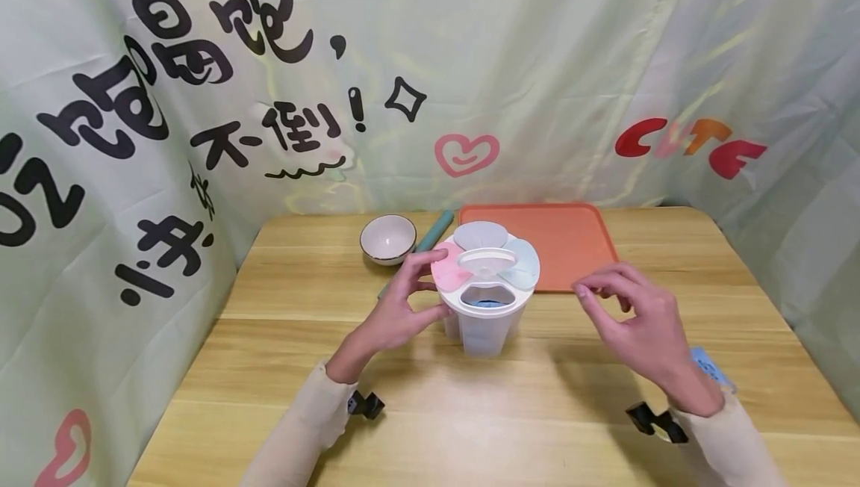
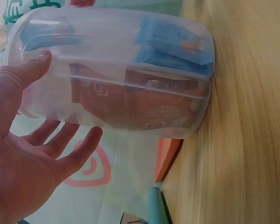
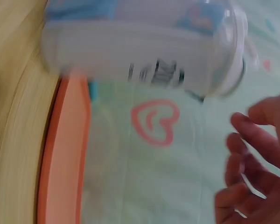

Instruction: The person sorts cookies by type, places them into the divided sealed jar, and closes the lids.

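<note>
A clear plastic storage canister (image 1: 482,330) with several compartments stands upright on the table. Its round lid has pink, grey-white and pale blue-green flaps, and the front white flap (image 1: 488,261) is raised over an opening with something blue inside. My left hand (image 1: 403,304) grips the canister's left side near the rim, thumb in front and fingers behind. Through the wall, the left wrist view shows blue packets (image 2: 177,46) and brown packets (image 2: 154,100). To the right, apart from the canister, my right hand (image 1: 638,315) hovers with loosely bent fingers and nothing visible in them.
An orange tray (image 1: 571,240) lies behind the canister. Left of it are a small white bowl (image 1: 388,239) with a dark rim and a teal stick-like object (image 1: 437,231). A blue packet (image 1: 712,367) shows beside my right wrist. Printed curtains surround the wooden table.
</note>
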Available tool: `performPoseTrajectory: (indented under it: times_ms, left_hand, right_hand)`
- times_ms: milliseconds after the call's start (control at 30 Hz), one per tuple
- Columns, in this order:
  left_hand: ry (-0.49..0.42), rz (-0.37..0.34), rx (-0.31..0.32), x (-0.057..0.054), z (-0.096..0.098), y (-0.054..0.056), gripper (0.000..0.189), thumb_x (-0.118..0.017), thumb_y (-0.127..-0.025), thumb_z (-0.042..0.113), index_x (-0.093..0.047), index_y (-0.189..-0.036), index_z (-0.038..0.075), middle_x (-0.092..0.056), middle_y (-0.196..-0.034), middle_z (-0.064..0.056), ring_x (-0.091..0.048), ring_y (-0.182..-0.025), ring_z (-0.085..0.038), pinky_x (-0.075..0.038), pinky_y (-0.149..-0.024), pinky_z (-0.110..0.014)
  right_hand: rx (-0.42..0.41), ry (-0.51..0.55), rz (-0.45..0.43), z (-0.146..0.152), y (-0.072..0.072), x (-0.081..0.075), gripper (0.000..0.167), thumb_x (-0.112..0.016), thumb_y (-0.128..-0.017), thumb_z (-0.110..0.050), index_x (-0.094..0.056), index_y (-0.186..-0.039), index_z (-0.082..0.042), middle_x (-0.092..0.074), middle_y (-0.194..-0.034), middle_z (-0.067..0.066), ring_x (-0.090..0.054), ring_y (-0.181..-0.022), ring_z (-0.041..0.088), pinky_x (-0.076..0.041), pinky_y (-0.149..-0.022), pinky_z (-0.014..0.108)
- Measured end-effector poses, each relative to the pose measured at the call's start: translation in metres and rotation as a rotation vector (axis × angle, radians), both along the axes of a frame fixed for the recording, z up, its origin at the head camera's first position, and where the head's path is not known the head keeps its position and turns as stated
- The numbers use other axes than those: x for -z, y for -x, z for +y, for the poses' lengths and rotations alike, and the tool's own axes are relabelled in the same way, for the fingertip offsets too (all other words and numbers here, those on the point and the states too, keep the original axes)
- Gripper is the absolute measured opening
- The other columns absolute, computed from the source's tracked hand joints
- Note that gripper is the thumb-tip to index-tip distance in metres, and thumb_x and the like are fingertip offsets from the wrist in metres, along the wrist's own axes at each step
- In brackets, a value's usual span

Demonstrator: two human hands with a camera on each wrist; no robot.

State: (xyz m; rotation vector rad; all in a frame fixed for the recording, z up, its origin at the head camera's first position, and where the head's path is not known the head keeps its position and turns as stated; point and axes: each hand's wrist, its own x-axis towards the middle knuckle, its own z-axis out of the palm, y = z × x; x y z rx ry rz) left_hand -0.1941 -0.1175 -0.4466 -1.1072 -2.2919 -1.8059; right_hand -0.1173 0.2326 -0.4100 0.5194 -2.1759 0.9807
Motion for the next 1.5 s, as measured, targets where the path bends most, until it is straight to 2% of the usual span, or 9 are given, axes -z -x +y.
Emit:
performPoseTrajectory:
  times_ms: [333,467,633,733,933,1067,1200,1367,1500]
  left_hand:
    - [0.001,0.003,0.005,0.0,0.0,-0.001,0.08,-0.085,-0.088,-0.009,-0.044,-0.154,0.007,-0.052,-0.163,-0.016,-0.061,-0.14,-0.038,-0.063,-0.105,-0.053]
    - [-0.001,0.005,0.006,0.0,0.0,0.0,0.08,-0.086,-0.088,-0.008,-0.044,-0.154,0.008,-0.052,-0.163,-0.015,-0.061,-0.14,-0.038,-0.063,-0.104,-0.056]
    - [0.012,0.002,0.006,-0.001,0.0,0.001,0.08,-0.086,-0.089,-0.007,-0.044,-0.155,0.01,-0.052,-0.164,-0.012,-0.061,-0.141,-0.036,-0.063,-0.105,-0.053]
    - [0.014,0.002,0.004,-0.001,0.001,0.001,0.08,-0.085,-0.089,-0.007,-0.044,-0.155,0.009,-0.051,-0.164,-0.013,-0.061,-0.14,-0.036,-0.063,-0.105,-0.051]
    - [0.003,0.008,-0.001,0.0,0.0,0.0,0.08,-0.085,-0.088,-0.008,-0.044,-0.154,0.008,-0.052,-0.163,-0.015,-0.061,-0.14,-0.037,-0.064,-0.104,-0.049]
    - [-0.003,0.01,-0.001,0.0,0.0,-0.001,0.08,-0.085,-0.088,-0.009,-0.044,-0.154,0.007,-0.053,-0.162,-0.016,-0.061,-0.139,-0.038,-0.064,-0.104,-0.05]
    - [-0.003,0.012,-0.002,0.001,0.0,0.0,0.08,-0.085,-0.088,-0.008,-0.044,-0.154,0.008,-0.053,-0.161,-0.016,-0.062,-0.139,-0.038,-0.064,-0.104,-0.047]
    - [-0.001,0.011,0.0,0.002,0.0,0.0,0.08,-0.085,-0.088,-0.008,-0.044,-0.155,0.008,-0.053,-0.162,-0.015,-0.061,-0.139,-0.037,-0.064,-0.105,-0.045]
    - [-0.001,0.009,0.0,0.001,0.0,0.0,0.079,-0.085,-0.088,-0.008,-0.044,-0.154,0.008,-0.052,-0.163,-0.015,-0.061,-0.14,-0.037,-0.064,-0.105,-0.046]
  right_hand:
    - [0.138,-0.083,-0.188,0.058,-0.016,0.012,0.024,-0.083,-0.088,0.006,-0.083,-0.103,-0.013,-0.066,-0.095,-0.025,-0.053,-0.083,-0.015,-0.042,-0.065,0.008]
    - [0.156,-0.105,-0.338,0.084,-0.02,0.015,0.019,-0.081,-0.096,-0.003,-0.082,-0.111,-0.015,-0.064,-0.1,-0.035,-0.055,-0.084,-0.016,-0.046,-0.066,0.006]
    - [0.193,-0.161,-0.566,0.112,-0.027,0.017,0.017,-0.077,-0.104,-0.019,-0.078,-0.121,-0.016,-0.071,-0.1,-0.027,-0.059,-0.081,-0.014,-0.049,-0.063,0.011]
    - [0.224,-0.204,-0.625,0.122,-0.033,0.021,0.022,-0.078,-0.103,-0.02,-0.077,-0.123,-0.011,-0.072,-0.097,-0.024,-0.056,-0.081,-0.018,-0.05,-0.059,0.016]
    - [0.254,-0.266,-0.678,0.141,-0.039,0.033,0.03,-0.082,-0.099,-0.018,-0.076,-0.123,0.0,-0.08,-0.109,0.018,-0.048,-0.082,-0.025,-0.052,-0.057,0.019]
    - [0.257,-0.327,-0.758,0.154,-0.042,0.042,0.044,-0.085,-0.097,-0.022,-0.072,-0.128,0.006,-0.076,-0.117,0.032,-0.071,-0.087,0.005,-0.059,-0.064,0.028]
    - [0.25,-0.415,-0.882,0.165,-0.044,0.051,0.061,-0.087,-0.094,-0.028,-0.066,-0.134,0.013,-0.075,-0.116,0.034,-0.074,-0.095,0.045,-0.063,-0.072,0.054]
    - [0.257,-0.475,-0.969,0.172,-0.047,0.064,0.067,-0.091,-0.089,-0.027,-0.064,-0.13,0.019,-0.077,-0.097,0.019,-0.072,-0.083,0.03,-0.061,-0.069,0.053]
    - [0.271,-0.454,-0.959,0.175,-0.048,0.068,0.066,-0.091,-0.088,-0.026,-0.064,-0.129,0.018,-0.076,-0.097,0.019,-0.072,-0.082,0.029,-0.061,-0.067,0.05]
